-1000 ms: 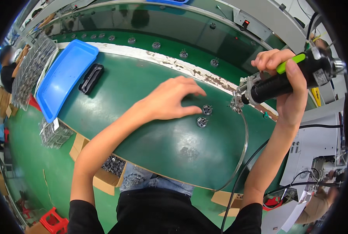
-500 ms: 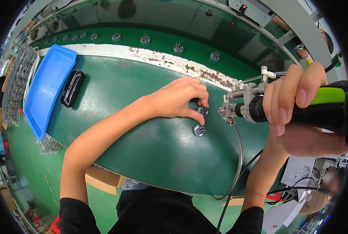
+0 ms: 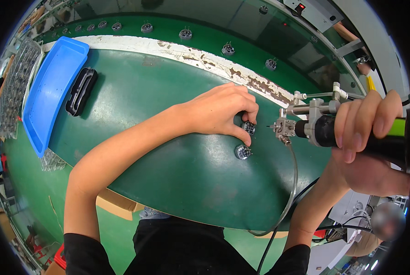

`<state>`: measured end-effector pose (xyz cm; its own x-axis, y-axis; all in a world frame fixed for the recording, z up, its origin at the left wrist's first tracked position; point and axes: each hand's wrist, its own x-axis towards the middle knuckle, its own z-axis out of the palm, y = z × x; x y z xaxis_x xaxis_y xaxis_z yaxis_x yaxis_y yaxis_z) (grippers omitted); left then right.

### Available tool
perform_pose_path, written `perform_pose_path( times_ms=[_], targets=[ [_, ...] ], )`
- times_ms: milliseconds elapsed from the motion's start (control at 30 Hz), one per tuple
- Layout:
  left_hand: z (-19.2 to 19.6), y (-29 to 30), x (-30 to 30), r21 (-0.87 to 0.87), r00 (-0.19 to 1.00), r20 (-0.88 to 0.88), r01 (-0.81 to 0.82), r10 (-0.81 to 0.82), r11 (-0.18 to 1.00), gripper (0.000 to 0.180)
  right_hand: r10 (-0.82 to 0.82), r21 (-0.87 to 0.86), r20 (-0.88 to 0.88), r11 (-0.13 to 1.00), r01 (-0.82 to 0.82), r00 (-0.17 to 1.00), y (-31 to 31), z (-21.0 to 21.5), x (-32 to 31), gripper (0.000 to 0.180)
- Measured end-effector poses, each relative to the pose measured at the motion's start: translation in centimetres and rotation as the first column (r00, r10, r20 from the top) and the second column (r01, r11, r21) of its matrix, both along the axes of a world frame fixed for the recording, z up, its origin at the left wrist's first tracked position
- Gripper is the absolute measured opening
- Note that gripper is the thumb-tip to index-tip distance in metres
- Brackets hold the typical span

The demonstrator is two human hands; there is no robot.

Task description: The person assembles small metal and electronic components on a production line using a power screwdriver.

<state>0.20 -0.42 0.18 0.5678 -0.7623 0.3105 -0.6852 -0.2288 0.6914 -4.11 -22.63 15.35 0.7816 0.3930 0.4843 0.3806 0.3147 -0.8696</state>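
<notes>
Bent over the green work table (image 3: 182, 183), my left hand (image 3: 228, 110) pinches a small round dark part with metal pins (image 3: 248, 128) between thumb and fingers. A second round part (image 3: 243, 151) of the same kind lies just nearer to me, below my thumb. My right hand (image 3: 368, 128) is wrapped round a black and green power screwdriver (image 3: 322, 130), held level and pointing left. Its metal nose (image 3: 284, 128) carries a clear hose, and the thin tip stops short of the pinched part, apart from it.
A blue tray (image 3: 53, 96) and an open black case (image 3: 81, 91) sit at the left. Beyond the worn white ledge (image 3: 182, 52), a green belt (image 3: 205, 43) carries several round parts. Clear hose (image 3: 295, 183) and black cable hang near my right arm. Co-workers are visible around the edges.
The whole view has shifted a little, so the table things sit differently in the picture. Both hands keep their grips, and the gap between screwdriver tip and pinched part looks about the same.
</notes>
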Motion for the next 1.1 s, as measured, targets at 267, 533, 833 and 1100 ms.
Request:
perform_pose_path(
  times_ms=[267,533,833,1100],
  targets=[
    [-0.2,-0.1,0.2,-0.017,1.0,0.005,0.003,-0.003,1.0,0.04,-0.038,-0.029,0.03,0.999,0.039,0.999,-0.6,-0.1,-0.3,0.08],
    [-0.3,0.1,0.1,-0.03,1.0,-0.009,0.004,-0.005,1.0,0.038,-0.05,-0.026,-0.011,0.998,0.05,0.999,-0.2,-0.6,-1.0,0.081],
    [-0.3,0.0,0.2,-0.023,1.0,-0.008,0.018,-0.018,1.0,0.036,-0.067,-0.02,-0.056,0.998,0.066,0.996,0.3,-1.2,-0.6,0.083],
    [-0.3,0.1,0.2,-0.021,1.0,-0.007,0.015,-0.015,1.0,0.036,-0.086,-0.017,-0.093,0.996,0.084,0.992,-0.3,-1.5,-0.8,0.085]
  ],
)
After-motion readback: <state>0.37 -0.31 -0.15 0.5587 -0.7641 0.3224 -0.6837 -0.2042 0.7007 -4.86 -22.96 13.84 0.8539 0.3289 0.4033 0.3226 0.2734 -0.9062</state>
